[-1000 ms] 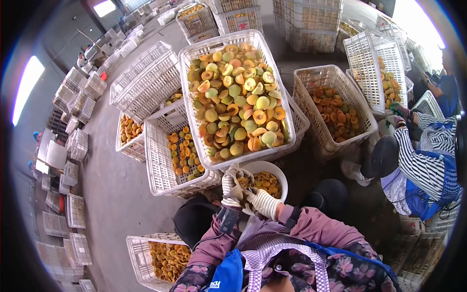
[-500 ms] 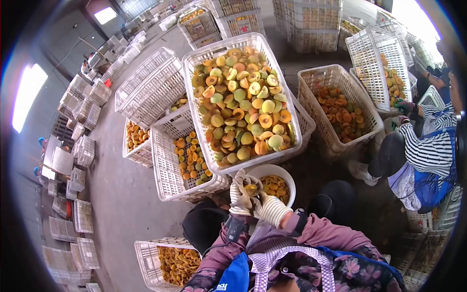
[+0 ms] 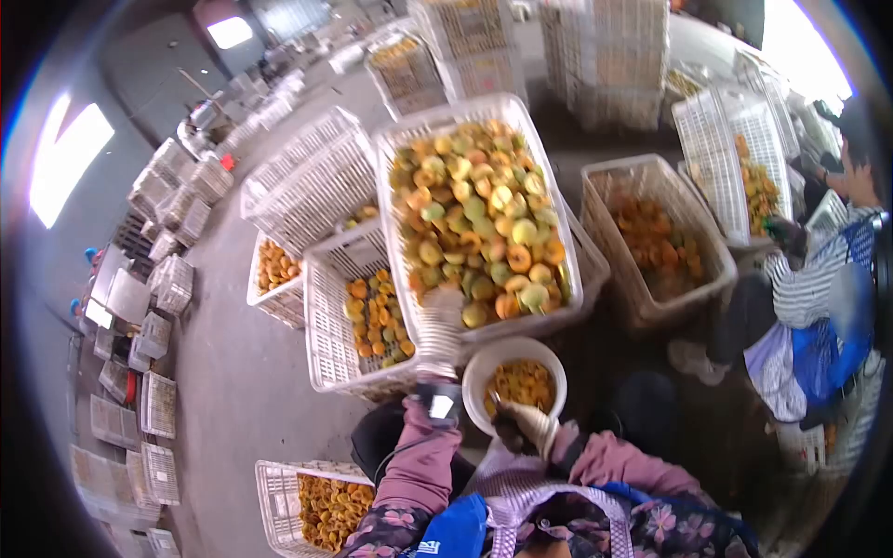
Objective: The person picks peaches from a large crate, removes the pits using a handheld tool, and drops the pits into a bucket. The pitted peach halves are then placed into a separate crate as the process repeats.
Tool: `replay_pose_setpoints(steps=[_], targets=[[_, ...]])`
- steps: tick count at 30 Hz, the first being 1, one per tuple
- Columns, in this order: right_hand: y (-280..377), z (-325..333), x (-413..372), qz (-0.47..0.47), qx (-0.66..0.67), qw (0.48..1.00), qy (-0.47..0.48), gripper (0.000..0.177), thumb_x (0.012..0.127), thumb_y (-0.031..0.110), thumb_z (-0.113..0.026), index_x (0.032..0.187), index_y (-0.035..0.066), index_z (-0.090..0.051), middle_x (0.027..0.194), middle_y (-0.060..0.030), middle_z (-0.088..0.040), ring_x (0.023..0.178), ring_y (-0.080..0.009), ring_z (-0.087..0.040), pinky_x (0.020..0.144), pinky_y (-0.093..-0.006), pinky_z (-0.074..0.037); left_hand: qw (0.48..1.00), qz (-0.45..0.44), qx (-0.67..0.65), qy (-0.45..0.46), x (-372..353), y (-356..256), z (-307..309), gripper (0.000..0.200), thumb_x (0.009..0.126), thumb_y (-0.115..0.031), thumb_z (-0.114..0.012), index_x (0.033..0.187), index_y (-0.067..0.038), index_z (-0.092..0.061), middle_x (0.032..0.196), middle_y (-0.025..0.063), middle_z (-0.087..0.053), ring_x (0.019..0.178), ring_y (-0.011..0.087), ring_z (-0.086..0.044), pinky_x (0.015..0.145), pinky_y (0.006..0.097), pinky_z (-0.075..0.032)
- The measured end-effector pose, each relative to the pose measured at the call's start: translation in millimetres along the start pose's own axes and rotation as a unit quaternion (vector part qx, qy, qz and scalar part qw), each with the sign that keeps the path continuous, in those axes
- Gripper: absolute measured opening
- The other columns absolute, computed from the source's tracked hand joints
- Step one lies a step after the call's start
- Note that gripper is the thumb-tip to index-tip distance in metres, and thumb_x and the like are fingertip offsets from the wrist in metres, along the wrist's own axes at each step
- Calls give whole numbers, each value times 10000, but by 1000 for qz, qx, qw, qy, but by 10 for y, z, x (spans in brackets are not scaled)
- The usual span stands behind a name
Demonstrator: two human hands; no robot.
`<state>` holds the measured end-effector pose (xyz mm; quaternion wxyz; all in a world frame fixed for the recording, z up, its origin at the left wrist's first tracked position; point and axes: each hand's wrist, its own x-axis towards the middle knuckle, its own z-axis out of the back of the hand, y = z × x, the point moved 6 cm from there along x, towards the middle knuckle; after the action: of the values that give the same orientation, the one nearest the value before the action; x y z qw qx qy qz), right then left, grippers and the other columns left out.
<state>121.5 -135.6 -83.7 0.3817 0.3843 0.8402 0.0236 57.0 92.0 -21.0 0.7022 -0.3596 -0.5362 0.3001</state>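
My left hand [image 3: 439, 327], in a striped white work glove, reaches over the near left rim of the big white crate [image 3: 569, 279], touching or just above the halved peach-like fruit [image 3: 474, 209] heaped in it. Motion blurs its fingers. Low over the near side of a round white bowl [image 3: 475, 379] is my right hand [image 3: 526, 430], in a glove with dark fingers. Its fingers are closed around a small thin tool [image 3: 496, 400], mostly hidden, whose tip points into the bowl. Yellow-brown fruit pieces [image 3: 521, 382] lie inside the bowl.
Left of the big crate, another crate [image 3: 321, 349] holds fruit halves; a crate of brownish pieces [image 3: 270, 502] stands at lower left. On the right are a crate of orange fruit [image 3: 642, 167] and a seated co-worker in a striped sleeve [image 3: 800, 288]. Stacked crates [image 3: 614, 70] rise behind.
My hands were together over the bowl with a fruit piece between them. The left has moved forward to the crate's fruit; the right has dropped slightly. The whole view has shifted.
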Motion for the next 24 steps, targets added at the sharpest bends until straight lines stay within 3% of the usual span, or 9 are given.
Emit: replay_pose_setpoints(steps=[2,5,9,11,15,17,21,23,24], targets=[[-86,132,156,1,-15,1000,17,418,883,493,-497,752,101,-560,494,-10,-447,346,-136,-381,328,-269,-279,797,121,521,280,134,-149,-422,252,705,-186,-613,935,-84,-600,969,171,-620,887,315,-612,790,399,-491],[-80,244,206,-15,-14,1000,22,410,880,507,-487,779,120,-575,521,-13,-481,369,-139,-414,338,-264,-297,786,136,528,292,237,-77,-495,305,742,-222,-585,1009,-75,-580,991,220,-603,902,387,-599,794,438,-477],[64,124,183,-35,66,986,152,379,871,498,-518,807,131,-586,560,-8,-516,409,-140,-449,372,-256,-343,904,138,350,202,230,-215,-324,341,791,-275,-588,1068,-77,-569,914,236,-614,922,345,-606,799,410,-478],[358,155,68,143,-1,980,-137,320,878,444,-547,836,130,-593,589,11,-525,452,-137,-471,419,-264,-397,968,199,113,101,-5,-241,-214,376,811,-257,-604,1126,-60,-545,945,201,-618,900,292,-618,803,355,-483],[648,166,172,316,-97,939,-94,239,926,301,-521,1004,84,-584,788,-3,-579,663,-88,-525,587,-237,-462,787,232,-555,134,-632,174,-454,342,925,-119,-469,1231,28,-434,1152,127,-551,1043,208,-553,924,294,-428],[636,72,181,319,-164,927,-112,283,942,277,-492,1087,40,-547,907,-38,-592,780,-101,-525,689,-237,-454,956,133,-257,58,-975,-120,-415,352,961,-126,-416,1275,33,-395,1211,126,-517,1103,204,-514,972,296,-398],[472,119,363,351,-319,874,-108,356,948,295,-480,1133,-8,-511,987,-79,-598,860,-158,-524,782,-282,-437,713,452,-530,-76,-1267,262,-562,401,984,-217,-380,1310,16,-370,1270,98,-472,1163,221,-463,1014,310,-374],[439,188,420,345,-296,883,-115,330,948,277,-484,1124,0,-518,973,-74,-597,848,-147,-523,769,-270,-440,588,214,-769,127,-1271,503,-674,386,960,-162,-378,1314,-10,-380,1295,107,-462,1192,231,-447,1047,314,-335],[453,110,356,339,-267,896,-106,297,950,242,-485,1124,3,-518,964,-68,-596,839,-138,-522,755,-257,-438,794,235,-557,73,-1278,589,-625,314,966,-228,-400,1186,-12,-460,1094,87,-539,991,205,-524,895,301,-418]])
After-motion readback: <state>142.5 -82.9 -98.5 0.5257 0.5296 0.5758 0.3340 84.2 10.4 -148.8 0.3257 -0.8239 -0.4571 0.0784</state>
